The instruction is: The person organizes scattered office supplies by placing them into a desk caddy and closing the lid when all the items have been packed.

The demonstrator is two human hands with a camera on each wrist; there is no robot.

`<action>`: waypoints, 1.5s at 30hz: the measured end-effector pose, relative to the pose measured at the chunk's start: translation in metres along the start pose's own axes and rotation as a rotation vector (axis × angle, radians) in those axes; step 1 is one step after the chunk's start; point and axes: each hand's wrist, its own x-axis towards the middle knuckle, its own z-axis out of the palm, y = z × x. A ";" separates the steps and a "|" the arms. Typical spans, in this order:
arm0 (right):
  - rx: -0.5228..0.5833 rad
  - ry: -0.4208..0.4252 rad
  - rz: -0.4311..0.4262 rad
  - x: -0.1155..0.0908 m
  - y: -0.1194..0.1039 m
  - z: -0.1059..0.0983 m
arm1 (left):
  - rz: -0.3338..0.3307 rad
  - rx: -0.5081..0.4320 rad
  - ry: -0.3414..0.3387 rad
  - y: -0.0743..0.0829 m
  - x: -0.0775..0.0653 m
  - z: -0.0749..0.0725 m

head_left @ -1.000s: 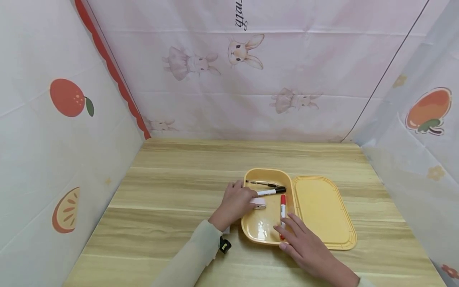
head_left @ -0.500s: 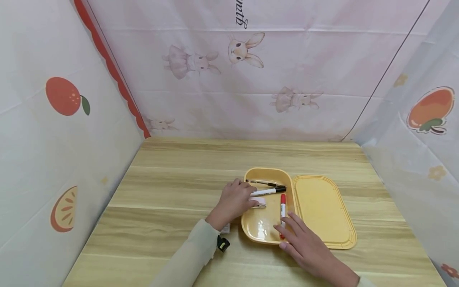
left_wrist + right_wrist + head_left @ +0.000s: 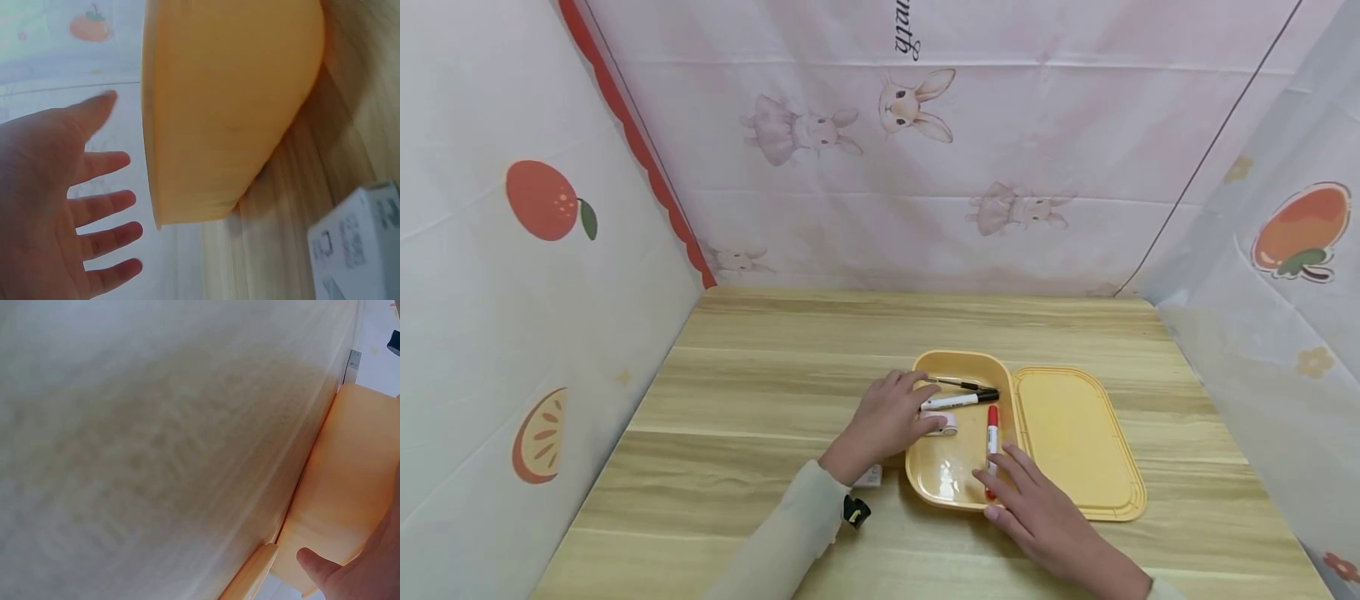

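A yellow plastic box (image 3: 925,496) stands on the table with its top uncovered. Inside lie a black pen (image 3: 970,386), a white marker with a black cap (image 3: 958,402), a small pale pink object with a rounded end (image 3: 950,425) and a red-capped white marker (image 3: 992,429). My left hand (image 3: 886,417) hovers over the box's left rim, fingers spread; in the left wrist view nothing is between them. The extended fingers of my right hand (image 3: 1037,517) lie across the near right rim and overlap the red-capped marker's lower part.
The flat yellow lid (image 3: 1075,442) lies right of the box. A small white printed carton (image 3: 356,250) sits on the table left of the box, partly under my left forearm. Printed cloth walls (image 3: 880,242) enclose the table at the back and sides.
My left hand has drawn back slightly leftward and its fingers have spread, baring more of the black-capped marker and the white carton. The right hand has stayed in place.
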 end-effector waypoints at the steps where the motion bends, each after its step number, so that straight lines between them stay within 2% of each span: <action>1: 0.003 -0.002 0.002 0.000 0.000 0.000 | -0.001 -0.003 -0.006 -0.001 -0.002 0.000; 7: 0.019 -0.015 0.011 0.000 -0.001 -0.001 | -0.043 -0.039 -0.066 -0.007 -0.013 -0.002; 10: 0.014 -0.014 0.013 0.000 -0.001 -0.002 | -0.043 -0.050 -0.079 -0.011 -0.020 -0.002; 15: 0.008 -0.015 0.015 0.000 -0.002 -0.002 | -0.033 -0.070 -0.071 -0.019 -0.034 -0.002; 22: 0.016 -0.022 0.031 0.000 -0.003 -0.003 | -0.069 -0.106 -0.066 -0.031 -0.054 -0.002; 30: 0.016 -0.009 0.019 0.000 -0.003 -0.001 | -0.098 -0.128 0.000 -0.048 -0.074 -0.002; 36: 0.010 -0.007 0.017 0.000 -0.003 0.000 | -0.111 -0.152 -0.002 -0.057 -0.089 0.002; 45: 0.025 0.003 0.005 0.001 -0.002 0.000 | -0.100 -0.099 -0.010 -0.066 -0.107 0.012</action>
